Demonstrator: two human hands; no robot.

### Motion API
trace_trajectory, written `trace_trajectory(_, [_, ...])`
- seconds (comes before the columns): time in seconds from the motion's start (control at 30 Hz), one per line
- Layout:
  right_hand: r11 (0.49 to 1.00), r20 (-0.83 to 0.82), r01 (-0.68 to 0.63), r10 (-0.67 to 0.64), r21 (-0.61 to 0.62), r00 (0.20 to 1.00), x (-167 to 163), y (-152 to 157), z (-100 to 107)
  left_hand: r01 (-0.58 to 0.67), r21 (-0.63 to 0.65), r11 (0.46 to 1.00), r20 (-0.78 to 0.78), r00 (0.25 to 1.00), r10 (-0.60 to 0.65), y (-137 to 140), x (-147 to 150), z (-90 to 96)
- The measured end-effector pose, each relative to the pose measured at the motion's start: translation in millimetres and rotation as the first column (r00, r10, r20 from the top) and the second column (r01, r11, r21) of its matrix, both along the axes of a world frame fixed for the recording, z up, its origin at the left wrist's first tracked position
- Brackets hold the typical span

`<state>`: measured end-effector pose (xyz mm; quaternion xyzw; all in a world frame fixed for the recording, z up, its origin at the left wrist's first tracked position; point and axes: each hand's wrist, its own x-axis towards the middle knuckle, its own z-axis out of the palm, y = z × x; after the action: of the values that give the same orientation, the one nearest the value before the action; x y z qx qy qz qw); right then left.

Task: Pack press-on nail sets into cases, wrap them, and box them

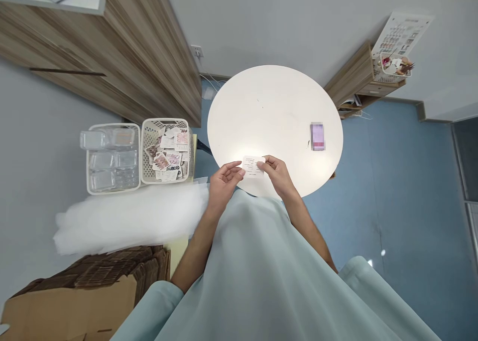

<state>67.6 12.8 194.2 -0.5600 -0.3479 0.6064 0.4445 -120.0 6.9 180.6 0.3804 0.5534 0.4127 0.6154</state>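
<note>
A small white card with rounded corners and several lines of dark print faces me over the near edge of the round white table. My right hand pinches its right side, the thumb lying on the printed face and the fingers at the edge and behind. At the card's left edge, my left hand holds it between the thumb and fingers; part of those fingertips is hard to make out. The print is too small to read.
Left of the table, a white basket holds loose printed cards beside a basket of clear plastic boxes. White plastic bags and folded cardboard lie nearer. A blurred phone-like object rests on the table. Wooden cabinets flank it.
</note>
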Motion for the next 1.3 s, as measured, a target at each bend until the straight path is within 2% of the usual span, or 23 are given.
trace_trajectory(0.1, [1.0,-0.036,-0.006,0.006,0.01,0.999,2,0,-2,0.07,-0.081,0.994,0.051,0.996,-0.066,1,-5,-3.3])
trace_trajectory(0.17, [0.999,-0.089,-0.03,0.031,0.016,0.996,4,0,-4,0.202,-0.164,0.965,0.228,0.96,-0.163,2,-7,-5.4])
trace_trajectory(0.23, [0.997,-0.151,-0.07,0.071,0.014,0.986,6,0,-5,0.363,-0.197,0.911,0.48,0.846,-0.233,3,-8,-7.3])
trace_trajectory(0.3, [0.994,-0.208,-0.113,0.11,-0.006,0.972,7,0,-4,0.452,-0.177,0.874,0.658,0.714,-0.237,2,-6,-8.9])
trace_trajectory(0.37, [0.988,-0.249,-0.149,0.136,-0.033,0.959,8,1,-4,0.469,-0.151,0.87,0.729,0.647,-0.222,0,-2,-10.2])
trace_trajectory(0.43, [0.985,-0.274,-0.17,0.153,-0.04,0.949,7,1,-4,0.469,-0.135,0.873,0.74,0.634,-0.225,-2,1,-10.9])
trace_trajectory(0.57, [0.986,-0.239,-0.17,0.166,0.004,0.957,4,2,-10,0.437,-0.14,0.889,0.686,0.69,-0.232,-3,2,-11.0])
trace_trajectory(0.7, [0.994,-0.1,-0.064,0.073,0.084,0.992,1,4,-16,0.337,-0.136,0.932,0.548,0.809,-0.213,-1,1,-10.1])
trace_trajectory(0.77, [0.992,-0.012,-0.028,0.03,0.122,0.999,3,4,-14,0.262,-0.112,0.959,0.412,0.89,-0.195,0,2,-9.4])
trace_trajectory(0.87, [0.989,0.114,-0.047,0.031,0.143,0.993,6,4,-5,0.117,-0.033,0.993,0.129,0.985,-0.112,2,4,-8.7])
trace_trajectory(0.93, [0.989,0.161,-0.075,0.053,0.129,0.986,7,4,0,0.057,0.044,0.997,-0.061,0.997,-0.054,1,6,-8.3])
trace_trajectory(1.03, [0.99,0.188,-0.087,0.065,0.113,0.98,7,4,2,0.06,0.155,0.986,-0.257,0.966,-0.018,-1,6,-7.1])
trace_trajectory(1.13, [0.992,0.195,-0.091,0.074,0.081,0.978,8,4,0,0.098,0.214,0.972,-0.294,0.955,-0.031,-2,3,-5.7])
trace_trajectory(1.3, [0.994,0.179,-0.108,0.102,0.026,0.978,9,-2,-6,0.101,0.217,0.971,-0.086,0.993,-0.084,6,-5,-4.7])
